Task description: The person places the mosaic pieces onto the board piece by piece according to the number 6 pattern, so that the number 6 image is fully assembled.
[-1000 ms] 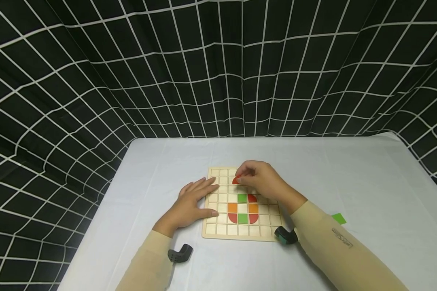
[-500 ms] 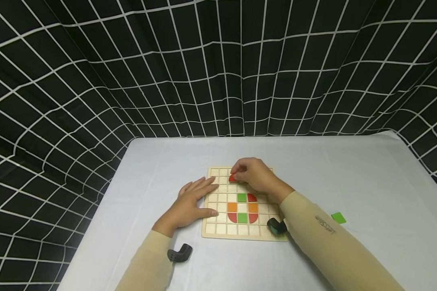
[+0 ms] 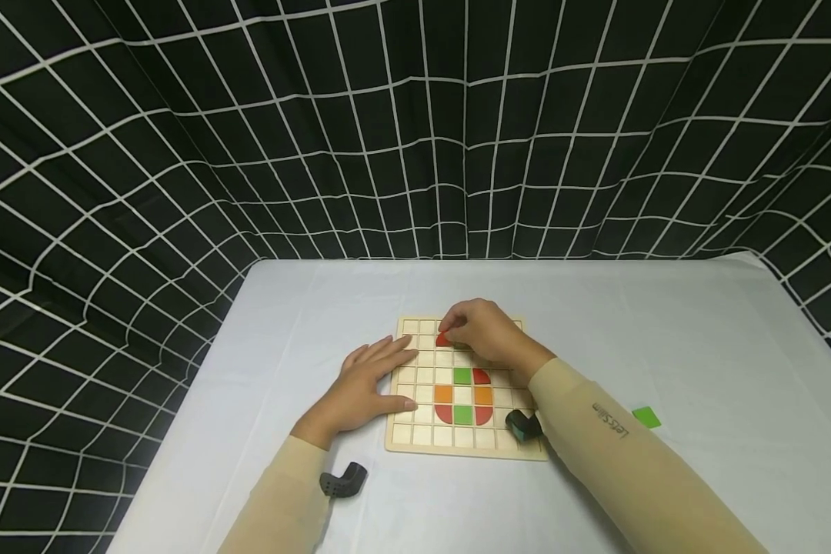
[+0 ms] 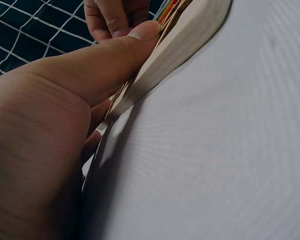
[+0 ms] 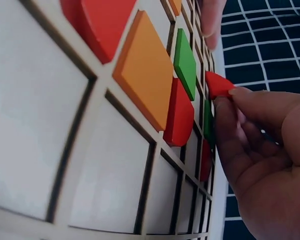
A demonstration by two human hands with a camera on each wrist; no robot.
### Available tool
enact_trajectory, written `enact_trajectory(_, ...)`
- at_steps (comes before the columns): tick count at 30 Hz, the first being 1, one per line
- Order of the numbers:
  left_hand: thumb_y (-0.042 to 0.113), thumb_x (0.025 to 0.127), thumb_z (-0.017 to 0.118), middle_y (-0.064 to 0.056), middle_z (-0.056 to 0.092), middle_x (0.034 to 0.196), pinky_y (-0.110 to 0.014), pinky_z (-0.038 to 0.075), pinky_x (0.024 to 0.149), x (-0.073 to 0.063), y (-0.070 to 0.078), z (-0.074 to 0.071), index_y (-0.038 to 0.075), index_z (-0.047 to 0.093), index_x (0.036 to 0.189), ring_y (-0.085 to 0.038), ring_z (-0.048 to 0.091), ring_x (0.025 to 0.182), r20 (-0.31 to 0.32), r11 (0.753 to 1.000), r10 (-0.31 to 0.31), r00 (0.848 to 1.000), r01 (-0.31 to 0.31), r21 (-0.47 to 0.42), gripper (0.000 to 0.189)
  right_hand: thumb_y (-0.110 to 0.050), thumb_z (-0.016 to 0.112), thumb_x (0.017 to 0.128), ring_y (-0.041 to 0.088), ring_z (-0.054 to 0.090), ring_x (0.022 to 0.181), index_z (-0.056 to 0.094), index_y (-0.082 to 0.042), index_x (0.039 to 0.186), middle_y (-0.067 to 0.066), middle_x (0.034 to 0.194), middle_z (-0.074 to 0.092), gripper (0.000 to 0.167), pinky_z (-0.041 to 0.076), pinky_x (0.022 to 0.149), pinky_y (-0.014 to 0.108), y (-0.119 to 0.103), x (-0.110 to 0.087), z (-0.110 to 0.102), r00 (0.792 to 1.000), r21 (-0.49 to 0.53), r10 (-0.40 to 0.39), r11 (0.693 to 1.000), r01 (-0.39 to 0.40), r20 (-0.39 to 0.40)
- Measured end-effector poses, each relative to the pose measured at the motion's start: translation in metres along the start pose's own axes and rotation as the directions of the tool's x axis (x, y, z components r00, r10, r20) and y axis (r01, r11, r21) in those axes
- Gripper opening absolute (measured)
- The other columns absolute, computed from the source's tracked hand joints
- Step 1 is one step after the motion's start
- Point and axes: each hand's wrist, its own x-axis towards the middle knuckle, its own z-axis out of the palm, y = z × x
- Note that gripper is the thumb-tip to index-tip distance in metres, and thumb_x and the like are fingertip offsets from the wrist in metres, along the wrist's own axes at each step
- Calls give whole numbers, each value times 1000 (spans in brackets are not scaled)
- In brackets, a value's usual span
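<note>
A wooden grid board [image 3: 422, 437] lies on the white-covered table. My right hand [image 3: 488, 331] pinches a red quarter-circle tile [image 5: 219, 85] between thumb and fingertips, over a cell near the board's far edge. My left hand [image 3: 360, 388] rests spread on the board's left edge, thumb and fingers reaching onto the outer cells. Around one bare middle cell sit orange tiles [image 3: 483, 395], green tiles [image 3: 462, 415] and red quarter-circle tiles [image 3: 443, 414]. The right wrist view also shows a green tile [image 5: 208, 122] and another red tile [image 5: 205, 160] beyond these, covered by my right hand in the head view.
A loose green square tile [image 3: 646, 417] lies on the table right of the board, beside my right sleeve [image 3: 616, 438]. Black wrist devices [image 3: 344, 481] sit by both forearms. A black curtain with white grid lines [image 3: 415, 154] stands behind the table [image 3: 305, 300].
My right hand has moved slightly left and away from me with the red quarter-circle tile, then nearly stopped. My left hand stays in place on the board.
</note>
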Motion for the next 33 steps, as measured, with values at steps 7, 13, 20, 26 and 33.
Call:
enact_trajectory(7, 52, 92, 86, 12, 28, 176, -49, 1, 131, -1, 1, -1, 26, 51, 165, -17, 16, 164, 1, 1000, -11, 1000, 11, 2, 85, -10, 72, 103, 25, 63, 103, 83, -12, 105, 0, 101, 74, 11, 54, 95, 44, 0, 3, -3, 999, -21, 23, 1000, -22, 40)
enact_trajectory(13, 53, 92, 86, 11, 29, 176, -49, 1, 130, -1, 0, -1, 26, 51, 165, -18, 16, 164, 1, 1000, -1, 1000, 1, -6, 85, -9, 70, 104, 27, 62, 103, 83, -11, 104, 2, 102, 74, 13, 55, 94, 43, -3, 3, -4, 996, -30, 48, 999, -45, 74)
enact_trajectory(20, 54, 92, 85, 13, 29, 176, -47, 0, 130, 0, -1, 0, 27, 52, 165, -17, 16, 164, 3, 1000, -7, 1000, 7, -7, 85, -7, 68, 104, 27, 63, 105, 83, -10, 105, 2, 102, 75, 15, 55, 98, 45, -7, 5, -5, 996, -66, 42, 997, -37, 81)
enact_trajectory(26, 55, 92, 84, 14, 28, 176, -47, 1, 131, 1, 0, 0, 28, 51, 165, -15, 15, 164, 8, 1000, -10, 1000, 10, 4, 85, -14, 69, 106, 27, 64, 105, 80, -10, 114, 3, 109, 74, 13, 55, 99, 45, -9, 5, -8, 999, -70, 17, 997, -15, 35)
enact_trajectory(33, 55, 92, 85, 14, 28, 176, -49, 1, 130, 1, -1, 0, 28, 51, 165, -17, 16, 164, 8, 1000, -22, 1000, 22, 7, 85, -22, 67, 107, 26, 66, 103, 78, -11, 117, 3, 109, 74, 19, 55, 98, 48, -5, 3, -15, 1000, -39, -11, 999, 11, -2)
